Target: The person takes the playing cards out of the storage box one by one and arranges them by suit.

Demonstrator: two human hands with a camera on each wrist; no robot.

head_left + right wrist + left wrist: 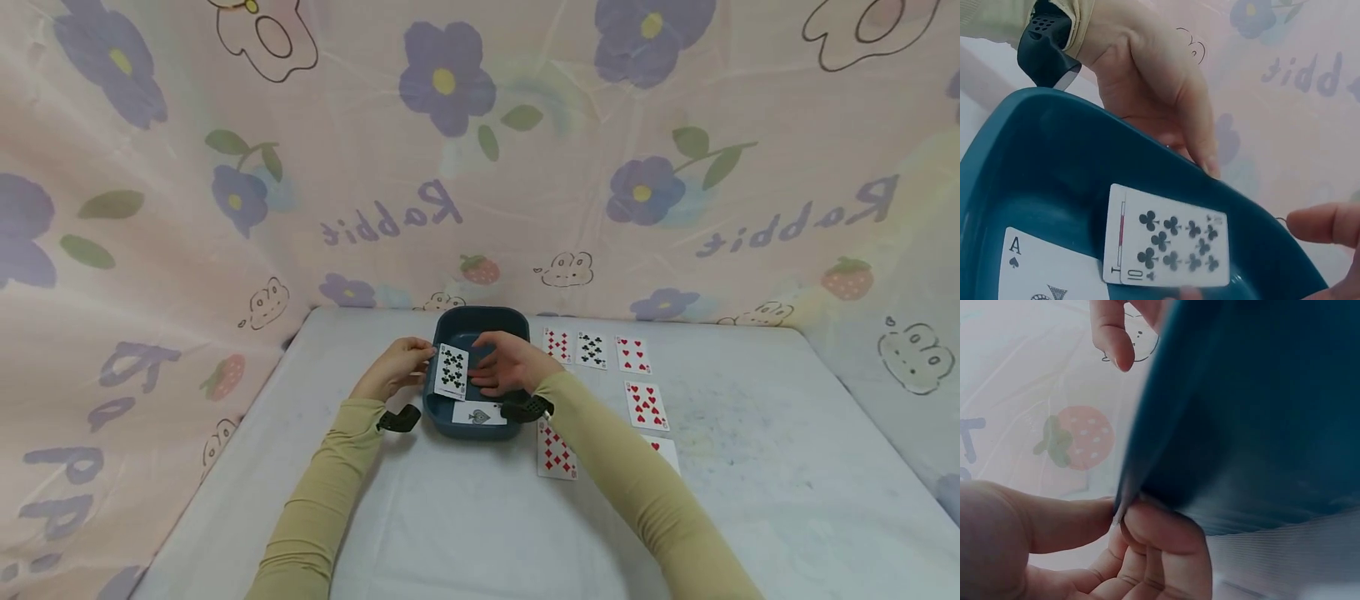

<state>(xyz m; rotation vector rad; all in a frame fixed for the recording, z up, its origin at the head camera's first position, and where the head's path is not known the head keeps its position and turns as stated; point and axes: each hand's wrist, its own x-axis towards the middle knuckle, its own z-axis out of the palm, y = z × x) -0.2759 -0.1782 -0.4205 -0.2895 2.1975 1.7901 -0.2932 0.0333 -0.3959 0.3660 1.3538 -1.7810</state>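
My left hand [395, 367] is at the left rim of a dark teal basin [491, 315], its thumb and index finger pinching the rim [1124, 494]. Inside that side of the basin, a ten of clubs [1179, 244] overlaps another card, whose edge shows beside it. My right hand [512, 363] reaches over the basin with fingers loosely extended, fingertips right by the ten's near edge. An ace of spades [478, 413] lies face up at the basin's near end, partly covered by the right wrist's camera in the head view.
Several face-up cards lie right of the basin: a diamonds card [557, 345], a clubs card [592, 350], hearts cards [647, 406] and another diamonds card [557, 454]. The right sleeve [637, 492] covers part of this area. A patterned cloth [525, 208] hangs behind the white table [465, 533].
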